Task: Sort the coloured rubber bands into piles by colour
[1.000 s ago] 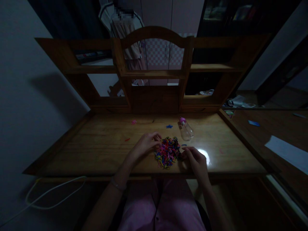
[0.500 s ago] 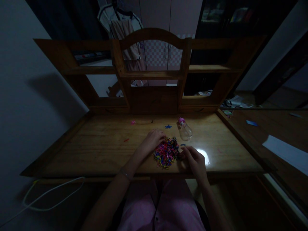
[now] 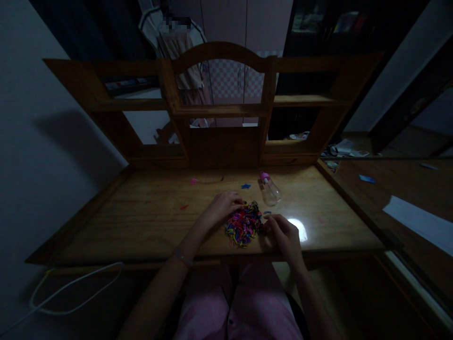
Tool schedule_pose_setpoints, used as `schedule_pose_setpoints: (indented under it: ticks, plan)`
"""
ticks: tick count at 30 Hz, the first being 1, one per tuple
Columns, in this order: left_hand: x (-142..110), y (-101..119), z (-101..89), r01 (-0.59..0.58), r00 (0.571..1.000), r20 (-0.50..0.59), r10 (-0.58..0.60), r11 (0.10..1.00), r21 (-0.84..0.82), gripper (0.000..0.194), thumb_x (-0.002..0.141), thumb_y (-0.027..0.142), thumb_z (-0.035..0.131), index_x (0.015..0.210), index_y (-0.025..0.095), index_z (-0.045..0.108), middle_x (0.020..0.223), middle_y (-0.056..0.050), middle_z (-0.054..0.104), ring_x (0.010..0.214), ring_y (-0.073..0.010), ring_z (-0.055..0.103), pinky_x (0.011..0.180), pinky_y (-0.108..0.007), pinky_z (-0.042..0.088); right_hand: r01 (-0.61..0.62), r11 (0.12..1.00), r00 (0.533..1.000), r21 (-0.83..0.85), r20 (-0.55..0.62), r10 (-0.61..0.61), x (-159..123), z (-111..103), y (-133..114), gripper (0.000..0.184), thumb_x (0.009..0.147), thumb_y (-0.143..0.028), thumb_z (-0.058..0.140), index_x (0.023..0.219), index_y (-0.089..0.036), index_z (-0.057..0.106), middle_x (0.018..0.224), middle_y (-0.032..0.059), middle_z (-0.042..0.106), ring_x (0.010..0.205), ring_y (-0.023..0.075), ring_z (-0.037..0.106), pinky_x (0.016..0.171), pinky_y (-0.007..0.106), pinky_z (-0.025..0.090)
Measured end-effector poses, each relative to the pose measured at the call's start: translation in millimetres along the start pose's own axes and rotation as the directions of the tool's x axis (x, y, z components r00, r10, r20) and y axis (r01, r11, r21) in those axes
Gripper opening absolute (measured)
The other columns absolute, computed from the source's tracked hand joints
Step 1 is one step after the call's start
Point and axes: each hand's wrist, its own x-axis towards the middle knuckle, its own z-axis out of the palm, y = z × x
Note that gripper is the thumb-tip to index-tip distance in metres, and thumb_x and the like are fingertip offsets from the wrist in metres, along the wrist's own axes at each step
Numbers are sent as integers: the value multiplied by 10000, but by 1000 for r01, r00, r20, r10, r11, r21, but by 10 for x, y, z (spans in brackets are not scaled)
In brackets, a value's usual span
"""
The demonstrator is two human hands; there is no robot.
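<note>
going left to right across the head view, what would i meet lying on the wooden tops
Small red strip → small pink cluster → multicoloured heap of small looped pieces → clear bulb-shaped bottle with a pink cap → small blue card-like piece → long white sheet

Dim, bluish light; white glare on the desk [image 3: 152,212]; soft shadow on the left wall [image 3: 21,156].

Colorful tangled pile [image 3: 243,226] on desk [image 3: 148,217]

Both hands [image 3: 225,204] [image 3: 286,232] touch a multicoloured pile [image 3: 244,224] on the wooden desk [image 3: 152,212], near a clear bottle [image 3: 272,191].
</note>
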Motion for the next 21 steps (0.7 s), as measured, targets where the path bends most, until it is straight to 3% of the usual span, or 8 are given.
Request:
schedule_pose_setpoints:
  ticks: [5,11,21]
  plan:
    - [-43,52,3,116,991,-32,-128,961,-253,128,770,250,651,786,147,727,778,-29,663,756,-162,592,667,-237,418,-6,1000,1000,4,3,6,-1,-1,-28,299,909,-430,523,946,-190,697,714,16,671,692,171,634,658,260,462]
    - [-81,68,35,278,952,41,-302,804,-525,227,766,338,647,806,131,729,709,-50,663,657,-160,583,555,-235,398,-11,1000,1000,-1,-13,11,5,8,-21,320,901,-452,526,922,-187,702,711,25,676,692,178,636,648,266,468]
    - [-86,82,12,315,939,102,-328,707,-633,332,781,437,655,835,115,712,761,-82,676,661,-145,592,556,-230,421,0,1000,1000,-2,-2,0,2,2,-18,293,912,-424,521,943,-195,702,719,18,677,691,172,636,660,262,464]
